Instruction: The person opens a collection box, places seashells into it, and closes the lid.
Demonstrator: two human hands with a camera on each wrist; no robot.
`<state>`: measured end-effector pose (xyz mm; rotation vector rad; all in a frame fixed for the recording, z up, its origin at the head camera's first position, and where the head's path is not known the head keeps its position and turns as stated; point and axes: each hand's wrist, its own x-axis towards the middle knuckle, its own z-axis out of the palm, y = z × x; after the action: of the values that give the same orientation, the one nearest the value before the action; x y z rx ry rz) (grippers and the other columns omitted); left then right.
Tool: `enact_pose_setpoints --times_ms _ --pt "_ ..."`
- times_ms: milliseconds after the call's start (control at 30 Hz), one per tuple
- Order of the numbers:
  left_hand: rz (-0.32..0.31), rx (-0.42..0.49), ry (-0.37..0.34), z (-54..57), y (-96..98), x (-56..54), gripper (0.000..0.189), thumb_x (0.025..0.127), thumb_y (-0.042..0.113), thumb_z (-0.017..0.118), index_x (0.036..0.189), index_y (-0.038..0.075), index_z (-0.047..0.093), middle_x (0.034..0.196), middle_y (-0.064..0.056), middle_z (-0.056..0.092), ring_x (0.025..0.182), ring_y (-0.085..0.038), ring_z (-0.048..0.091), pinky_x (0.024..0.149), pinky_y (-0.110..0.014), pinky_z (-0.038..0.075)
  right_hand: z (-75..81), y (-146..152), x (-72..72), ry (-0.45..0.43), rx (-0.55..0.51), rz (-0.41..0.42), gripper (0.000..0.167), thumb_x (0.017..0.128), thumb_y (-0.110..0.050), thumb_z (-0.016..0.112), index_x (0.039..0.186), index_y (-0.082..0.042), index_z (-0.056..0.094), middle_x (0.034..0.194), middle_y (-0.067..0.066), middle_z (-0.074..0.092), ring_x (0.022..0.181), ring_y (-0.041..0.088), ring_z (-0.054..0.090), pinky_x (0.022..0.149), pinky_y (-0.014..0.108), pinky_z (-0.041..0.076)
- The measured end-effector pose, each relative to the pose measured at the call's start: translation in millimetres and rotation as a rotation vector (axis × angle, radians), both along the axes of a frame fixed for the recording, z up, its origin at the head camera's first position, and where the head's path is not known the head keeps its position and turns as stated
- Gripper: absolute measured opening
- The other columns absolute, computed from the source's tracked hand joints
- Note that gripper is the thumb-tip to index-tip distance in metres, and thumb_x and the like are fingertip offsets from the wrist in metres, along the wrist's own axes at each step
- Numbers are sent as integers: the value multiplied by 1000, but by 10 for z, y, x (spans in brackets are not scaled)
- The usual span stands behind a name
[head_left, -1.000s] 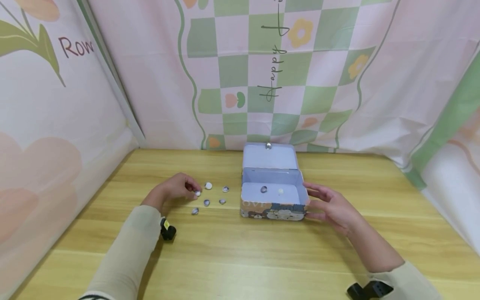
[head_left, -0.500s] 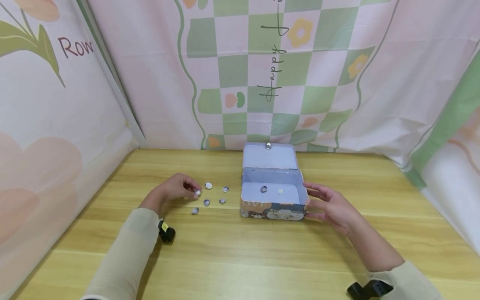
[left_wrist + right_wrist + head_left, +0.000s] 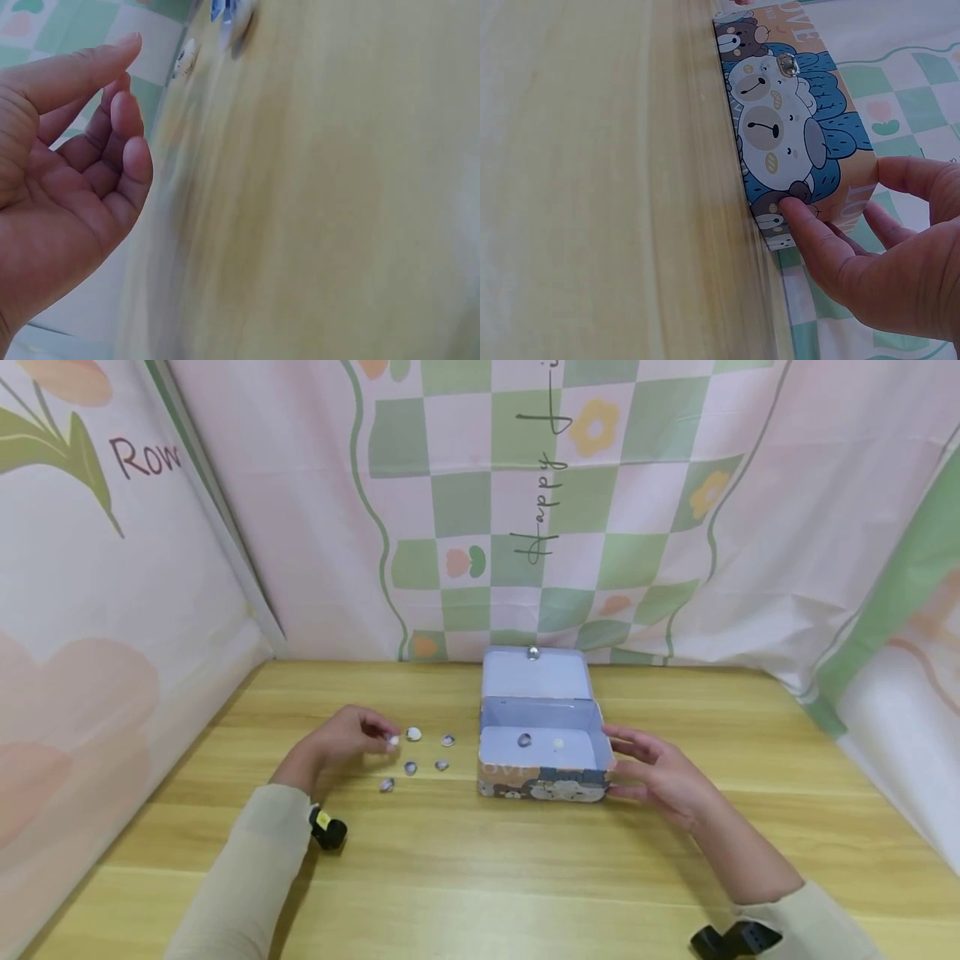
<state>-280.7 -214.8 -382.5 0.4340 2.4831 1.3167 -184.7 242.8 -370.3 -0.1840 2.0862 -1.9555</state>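
My left hand (image 3: 341, 737) pinches a small whitish shell (image 3: 393, 740) between thumb and fingertips at the left of the head view. In the left wrist view the fingers hide that shell. Several purple-and-white shells, among them one paler shell (image 3: 413, 735) and one nearer shell (image 3: 387, 785), lie on the table just right of this hand. With its thumb on the front and fingers along the right end, my right hand (image 3: 663, 774) grips a bear-printed tin box (image 3: 543, 783). Its hinged lid (image 3: 536, 675) is raised. Inside lie a purple shell (image 3: 524, 740) and a small white piece (image 3: 558, 744).
The wooden table (image 3: 465, 877) carries the box near its back edge. Behind it hangs a green-and-white checked curtain (image 3: 517, 502). Another printed cloth (image 3: 82, 635) closes off the left side. A black wrist camera (image 3: 327, 829) sits on the left sleeve.
My left hand has raised the pinched shell slightly. The right hand and the box keep their places. The head view has shifted a little.
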Motion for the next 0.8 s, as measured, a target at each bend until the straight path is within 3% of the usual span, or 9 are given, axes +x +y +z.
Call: enact_pose_setpoints --times_ms 800 --pt "-131 51 59 349 324 -14 30 84 11 78 110 -2 70 98 -7 71 90 -21 63 81 -33 53 -11 3 -3 0 3 -4 70 94 -1 57 152 5 18 154 32 17 124 39 47 91 46 51"
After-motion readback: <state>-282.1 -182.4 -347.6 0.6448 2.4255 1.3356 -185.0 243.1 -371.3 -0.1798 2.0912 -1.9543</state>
